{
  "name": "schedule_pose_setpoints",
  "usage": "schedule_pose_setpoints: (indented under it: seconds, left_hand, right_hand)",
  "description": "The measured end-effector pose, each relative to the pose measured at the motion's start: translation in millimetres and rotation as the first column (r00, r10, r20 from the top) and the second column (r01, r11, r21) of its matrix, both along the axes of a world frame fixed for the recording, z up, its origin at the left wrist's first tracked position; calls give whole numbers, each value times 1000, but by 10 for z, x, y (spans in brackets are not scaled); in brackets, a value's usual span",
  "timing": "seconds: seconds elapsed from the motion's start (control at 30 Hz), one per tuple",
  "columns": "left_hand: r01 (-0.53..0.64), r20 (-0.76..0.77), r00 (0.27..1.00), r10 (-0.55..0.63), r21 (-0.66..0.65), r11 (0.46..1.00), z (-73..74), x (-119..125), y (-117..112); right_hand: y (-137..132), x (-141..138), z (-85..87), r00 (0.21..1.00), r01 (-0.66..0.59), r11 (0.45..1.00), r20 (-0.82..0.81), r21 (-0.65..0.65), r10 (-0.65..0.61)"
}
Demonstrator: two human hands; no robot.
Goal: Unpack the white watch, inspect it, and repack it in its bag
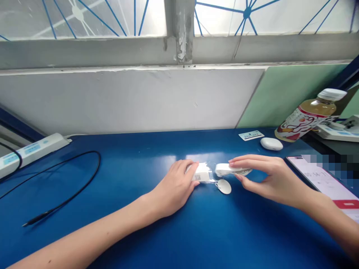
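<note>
My left hand (175, 188) rests on the blue table (134, 164), its fingers closed on a small white block with a printed label (201, 174). A clear plastic wrap seems to run between the block and a white oblong piece (226, 170). My right hand (263, 179) grips that oblong piece between thumb and fingers from above. A small white oval disc (224, 186) lies on the table just below the two pieces, between my hands.
A white power strip (30, 151) and a black cable (70, 186) lie at the left. At the back right are a small card (251, 135), a white oval case (271, 144) and a tilted drink bottle (308, 117). A phone (327, 185) lies at the right.
</note>
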State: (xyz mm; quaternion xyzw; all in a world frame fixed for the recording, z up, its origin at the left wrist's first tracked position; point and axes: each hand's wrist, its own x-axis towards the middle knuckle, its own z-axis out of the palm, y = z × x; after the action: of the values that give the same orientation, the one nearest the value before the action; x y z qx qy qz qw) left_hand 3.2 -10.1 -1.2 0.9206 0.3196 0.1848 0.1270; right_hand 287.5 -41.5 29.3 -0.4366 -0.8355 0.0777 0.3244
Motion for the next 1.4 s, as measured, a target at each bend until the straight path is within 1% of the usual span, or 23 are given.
schedule_pose_setpoints:
  seconds: [0.1,0.17,0.27,0.37,0.5,0.6,0.73,0.83,0.9,0.93,1.07,1.13,1.23,1.3,1.4]
  left_hand:
    - [36,-13,999,-36,-6,999,5,-28,21]
    - [64,-11,998,-64,-21,998,16,-32,19]
    - [83,-5,997,-83,-22,996,31,-25,6]
    - [79,-4,997,-79,-10,997,27,-17,10]
    - [85,3,996,-85,-18,996,4,-21,37]
    - [89,14,996,-88,-28,996,2,-25,50]
    - [100,18,995,-100,-20,995,9,-25,48]
    - [100,-3,995,-100,-12,995,-1,-18,43]
    - [92,-12,996,-92,-2,996,-11,-9,41]
    - [88,-15,996,-88,3,996,-14,-4,41]
    - [89,-25,996,-88,17,996,-18,6,36]
    - [88,-28,996,-88,15,996,-17,4,32]
    - [78,-25,997,-78,2,997,-14,1,26]
    - [67,-21,998,-67,-3,998,-15,3,24]
    - [53,-18,998,-52,7,999,-21,10,24]
  right_hand:
    - [27,22,-48,1000,-24,995,9,-93,25]
    - [25,-10,-109,999,-44,993,-26,-114,42]
    - [15,-94,-213,993,-112,985,-46,-135,106]
    - [26,-147,-296,989,-148,978,-6,-144,149]
    - [43,-123,-332,986,-120,982,97,-147,135]
    - [40,-64,-307,976,-83,989,192,-121,106]
    - [45,-19,-283,965,-22,999,259,-27,29]
    - [40,-80,-325,958,-23,998,287,51,8]
    - [20,-162,-365,962,-27,995,274,97,0]
    - [6,-205,-380,965,-22,995,262,95,-4]
    - [-58,-301,-376,963,-33,999,268,-10,34]
    - [-75,-284,-353,957,-18,999,290,30,9]
    - [-63,-216,-346,957,46,991,279,125,-79]
    - [-34,-179,-365,967,74,990,235,122,-101]
    - [-3,-177,-392,981,30,997,189,64,-42]
